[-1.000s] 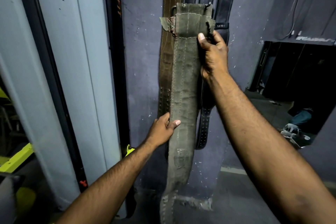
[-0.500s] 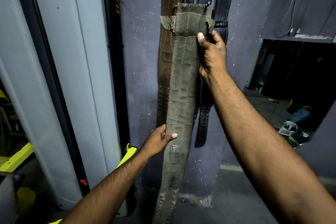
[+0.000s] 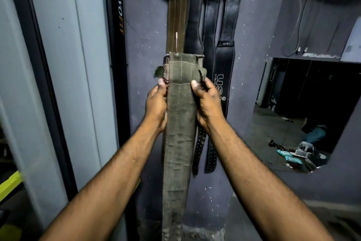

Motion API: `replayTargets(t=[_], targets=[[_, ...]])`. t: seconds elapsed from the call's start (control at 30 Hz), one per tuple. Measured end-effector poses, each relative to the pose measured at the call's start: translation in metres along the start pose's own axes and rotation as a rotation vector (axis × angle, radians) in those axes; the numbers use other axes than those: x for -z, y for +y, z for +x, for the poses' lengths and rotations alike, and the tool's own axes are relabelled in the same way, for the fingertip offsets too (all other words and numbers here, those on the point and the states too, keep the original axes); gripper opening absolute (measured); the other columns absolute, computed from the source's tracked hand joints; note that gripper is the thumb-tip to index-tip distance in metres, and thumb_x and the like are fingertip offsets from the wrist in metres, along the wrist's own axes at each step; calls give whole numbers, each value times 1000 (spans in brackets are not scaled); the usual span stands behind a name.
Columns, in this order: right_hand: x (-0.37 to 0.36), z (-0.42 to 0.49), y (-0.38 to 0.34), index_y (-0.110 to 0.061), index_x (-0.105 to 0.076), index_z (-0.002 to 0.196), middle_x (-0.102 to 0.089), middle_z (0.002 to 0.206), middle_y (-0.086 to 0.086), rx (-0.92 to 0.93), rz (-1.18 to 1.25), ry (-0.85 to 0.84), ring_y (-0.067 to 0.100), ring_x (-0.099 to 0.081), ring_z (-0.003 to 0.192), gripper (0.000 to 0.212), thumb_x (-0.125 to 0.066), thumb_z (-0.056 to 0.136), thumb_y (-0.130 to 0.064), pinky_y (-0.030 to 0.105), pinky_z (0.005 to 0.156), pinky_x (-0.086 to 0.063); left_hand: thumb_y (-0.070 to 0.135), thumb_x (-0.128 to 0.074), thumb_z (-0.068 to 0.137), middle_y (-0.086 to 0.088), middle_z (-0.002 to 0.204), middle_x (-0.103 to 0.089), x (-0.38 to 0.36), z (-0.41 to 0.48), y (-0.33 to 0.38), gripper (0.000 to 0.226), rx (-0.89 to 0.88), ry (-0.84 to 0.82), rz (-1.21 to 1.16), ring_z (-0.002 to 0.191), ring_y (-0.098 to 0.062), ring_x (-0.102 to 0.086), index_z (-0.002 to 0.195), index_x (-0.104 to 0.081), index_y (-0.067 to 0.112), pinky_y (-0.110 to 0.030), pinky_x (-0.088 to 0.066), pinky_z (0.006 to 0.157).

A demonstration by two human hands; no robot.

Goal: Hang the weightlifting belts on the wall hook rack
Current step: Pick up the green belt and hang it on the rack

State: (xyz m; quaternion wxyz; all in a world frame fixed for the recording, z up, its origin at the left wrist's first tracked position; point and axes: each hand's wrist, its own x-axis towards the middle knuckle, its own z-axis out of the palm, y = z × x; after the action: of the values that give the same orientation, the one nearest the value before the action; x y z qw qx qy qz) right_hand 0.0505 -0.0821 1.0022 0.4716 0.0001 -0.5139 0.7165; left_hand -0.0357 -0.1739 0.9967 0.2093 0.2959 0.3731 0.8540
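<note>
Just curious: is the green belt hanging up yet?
Not yet: both hands grip the green belt, well below the hooks.

A: Dim overall; the purple wall [image 3: 254, 18] sits in low, cool light with heavy shadow toward the top right corner.

B: The pale pillar [image 3: 58, 64] at left catches the most light, and the forearms look evenly lit from the front.

A: The centre is sharp: stitching on the green belt [image 3: 179, 123] reads clearly. The left edge smears.

B: Wide-angle bending too: verticals lean outward near both edges.
</note>
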Motion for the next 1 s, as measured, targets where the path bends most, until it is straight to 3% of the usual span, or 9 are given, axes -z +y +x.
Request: replayTargets(t=[0.13, 0.27, 0.43, 0.57, 0.67, 0.73, 0.8, 0.87, 1.0], targets=[[11, -1, -8, -13, -66, 111, -76, 99, 5, -43, 7, 14, 14, -72, 86, 22, -59, 95, 0, 29, 70, -59, 54, -37, 101, -10, 98, -75, 4, 7, 7, 55, 159, -121, -179, 91, -21, -73, 108, -66, 9, -41, -58, 89], [18, -6, -4, -10, -63, 118, -75, 100, 7, -99, -6, 5, 16, -72, 84, 25, -58, 96, -1, 31, 70, -60, 34, -60, 97, -5, 97, -78, -1, 15, 18, 31, 62, -152, 171, 94, -20, -73, 113, -70, 10, -41, -57, 91], [19, -5, 1, -8, -61, 122, -73, 104, 10, -121, -59, -6, 19, -70, 90, 28, -58, 96, -1, 37, 84, -60, 11, -69, 91, -3, 83, -73, -6, 26, 22, 4, -35, -124, 434, 70, -10, -67, 95, -69, 11, -30, -55, 72], [19, -5, 4, -11, -63, 118, -74, 105, 8, -128, -44, -50, 17, -71, 92, 24, -58, 97, -3, 33, 84, -61, 8, -71, 88, -6, 91, -75, -4, 32, 13, 7, -75, -26, 417, 79, -15, -70, 89, -70, 15, -36, -59, 82], [27, -3, 4, -11, -71, 100, -75, 87, 5, -191, 76, -24, 13, -72, 78, 17, -56, 100, -18, 30, 73, -61, 5, -66, 91, -1, 85, -74, -1, 35, 10, 11, -83, -27, 356, 74, -10, -69, 89, -69, 16, -27, -57, 72], [33, 1, 3, -9, -70, 87, -73, 79, 8, -259, 157, 23, 16, -71, 73, 30, -57, 99, -34, 38, 81, -61, 6, -66, 92, -1, 88, -74, 1, 37, 9, 9, -72, -38, 339, 77, -10, -68, 93, -69, 14, -26, -56, 72], [36, 7, 2, -3, -68, 101, -74, 95, 16, -272, 114, 0, 23, -71, 87, 39, -58, 98, -40, 46, 98, -53, 6, -66, 92, -2, 89, -74, 1, 37, 6, 9, -68, -50, 335, 78, -10, -69, 96, -69, 14, -26, -56, 73], [35, 11, -1, 1, -63, 123, -70, 116, 20, -253, -14, -68, 27, -68, 105, 45, -52, 101, -37, 46, 103, -51, 5, -66, 92, 0, 86, -74, 0, 37, 3, 11, -71, -49, 331, 75, -7, -69, 93, -69, 16, -23, -56, 69], [31, 21, -7, 0, -57, 130, -69, 120, 18, -179, -218, -124, 26, -67, 111, 45, -53, 100, -33, 43, 104, -50, 5, -66, 92, 2, 85, -75, 3, 41, 1, 13, -71, -56, 311, 75, -7, -70, 92, -69, 17, -24, -57, 70]])
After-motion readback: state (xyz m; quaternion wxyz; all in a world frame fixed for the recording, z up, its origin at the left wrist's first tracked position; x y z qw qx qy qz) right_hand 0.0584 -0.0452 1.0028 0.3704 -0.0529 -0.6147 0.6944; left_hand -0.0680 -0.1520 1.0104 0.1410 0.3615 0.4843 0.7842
